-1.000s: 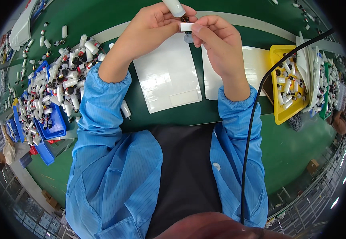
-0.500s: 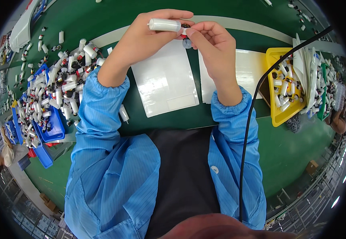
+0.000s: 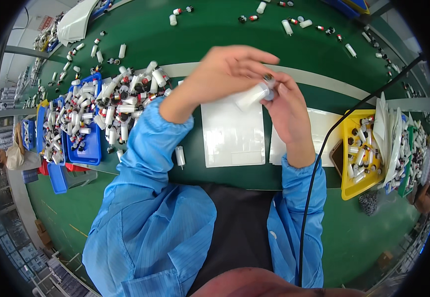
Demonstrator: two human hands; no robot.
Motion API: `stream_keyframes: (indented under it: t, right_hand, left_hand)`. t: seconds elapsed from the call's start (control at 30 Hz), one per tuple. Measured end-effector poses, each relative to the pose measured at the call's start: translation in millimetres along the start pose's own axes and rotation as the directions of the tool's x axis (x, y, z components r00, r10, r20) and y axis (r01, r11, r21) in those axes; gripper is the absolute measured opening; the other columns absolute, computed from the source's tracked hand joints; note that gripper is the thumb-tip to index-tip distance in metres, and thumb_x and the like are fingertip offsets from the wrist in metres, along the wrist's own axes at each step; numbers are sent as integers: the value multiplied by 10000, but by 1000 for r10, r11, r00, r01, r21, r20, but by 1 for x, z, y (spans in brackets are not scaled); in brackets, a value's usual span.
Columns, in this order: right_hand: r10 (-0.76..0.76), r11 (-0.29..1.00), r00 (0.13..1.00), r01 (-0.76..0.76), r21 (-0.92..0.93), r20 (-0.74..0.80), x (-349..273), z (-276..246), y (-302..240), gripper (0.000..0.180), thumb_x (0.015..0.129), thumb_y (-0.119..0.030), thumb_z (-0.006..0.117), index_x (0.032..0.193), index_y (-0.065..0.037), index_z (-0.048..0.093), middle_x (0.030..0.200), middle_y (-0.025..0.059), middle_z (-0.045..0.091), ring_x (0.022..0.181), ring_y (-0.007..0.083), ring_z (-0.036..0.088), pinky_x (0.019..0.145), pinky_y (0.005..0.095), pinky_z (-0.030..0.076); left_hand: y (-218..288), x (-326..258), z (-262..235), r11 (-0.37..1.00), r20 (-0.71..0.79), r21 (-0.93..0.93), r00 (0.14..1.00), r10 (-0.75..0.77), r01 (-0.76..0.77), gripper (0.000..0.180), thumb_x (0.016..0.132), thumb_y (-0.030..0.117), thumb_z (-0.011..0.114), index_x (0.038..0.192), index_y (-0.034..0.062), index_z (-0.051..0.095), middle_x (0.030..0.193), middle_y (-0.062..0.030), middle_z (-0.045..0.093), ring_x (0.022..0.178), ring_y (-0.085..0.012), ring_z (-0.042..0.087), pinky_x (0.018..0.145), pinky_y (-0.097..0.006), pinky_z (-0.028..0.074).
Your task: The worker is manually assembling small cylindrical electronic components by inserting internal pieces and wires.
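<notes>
My left hand (image 3: 227,74) is over the top of a white sheet (image 3: 233,136), its index finger stretched out and its thumb side against a white translucent cylinder (image 3: 249,98). The cylinder is smeared by motion and slants down to the left. Facing it, my right hand (image 3: 290,106) is closed, fingertips pinching a small clear-capped piece (image 3: 271,94) at the cylinder's upper end. A dark-ended bit (image 3: 268,77) shows between the two hands. Fingers hide how these parts join.
A heap of white cylinders (image 3: 126,109) with black and red parts spills around a blue tray (image 3: 86,143) at left. A yellow tray (image 3: 358,190) of similar parts stands right. A single cylinder (image 3: 180,157) lies near the table edge. A black cable (image 3: 319,133) crosses before my right arm.
The view has shifted, showing more of the far table. The cylinder has swung from nearly level above the left thumb to slanting below the left hand, its end close to the right fingertips.
</notes>
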State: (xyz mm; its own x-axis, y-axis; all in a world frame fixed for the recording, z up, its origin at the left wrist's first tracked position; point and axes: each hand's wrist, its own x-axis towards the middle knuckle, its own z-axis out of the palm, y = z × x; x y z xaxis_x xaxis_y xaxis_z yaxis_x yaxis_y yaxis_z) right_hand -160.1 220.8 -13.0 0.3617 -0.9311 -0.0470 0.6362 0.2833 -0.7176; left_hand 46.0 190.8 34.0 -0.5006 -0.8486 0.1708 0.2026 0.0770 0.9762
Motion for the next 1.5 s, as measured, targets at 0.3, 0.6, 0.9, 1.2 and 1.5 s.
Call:
stream_keyframes:
  t: [0.3,0.6,0.9,1.2,1.5]
  right_hand:
    - [-43,656,995,100,-748,95,-64,9,-7,163,879,-47,711,1022,-17,640,900,32,612,774,97,579,688,227,461]
    - [112,39,913,391,-920,393,-101,25,18,307,789,-67,716,1085,-18,649,959,112,569,884,293,622,766,384,532]
    - [48,-104,919,394,-913,391,-104,27,42,262,776,-51,693,1024,12,641,938,108,561,850,258,618,738,379,542]
    - [95,-86,928,369,-926,361,-101,29,55,142,758,-14,604,893,19,575,953,131,524,827,265,610,699,366,540]
    - [210,-43,916,359,-932,343,-106,41,36,238,750,-23,699,917,14,534,1016,160,518,851,289,604,730,381,531]
  left_hand:
    - [42,-13,-231,-86,-494,866,869,5,493,408,839,192,744,1222,83,656,1084,-197,727,977,-306,724,837,-392,577]
    - [-122,172,-175,438,-373,839,927,30,324,679,943,457,581,1388,-52,512,1406,-290,526,1310,-416,511,1108,-489,385]
    - [-156,194,-114,115,-335,941,918,211,317,295,952,309,542,1174,151,655,1213,-163,655,1059,-375,633,937,-502,483]
    - [-43,124,-48,922,-324,384,943,74,60,314,962,55,569,1274,33,534,1091,-62,652,767,-120,573,602,-265,495]
    - [15,21,17,625,-230,-777,888,-397,78,422,1063,304,498,1368,13,506,1228,-97,659,863,-182,647,734,-316,521]
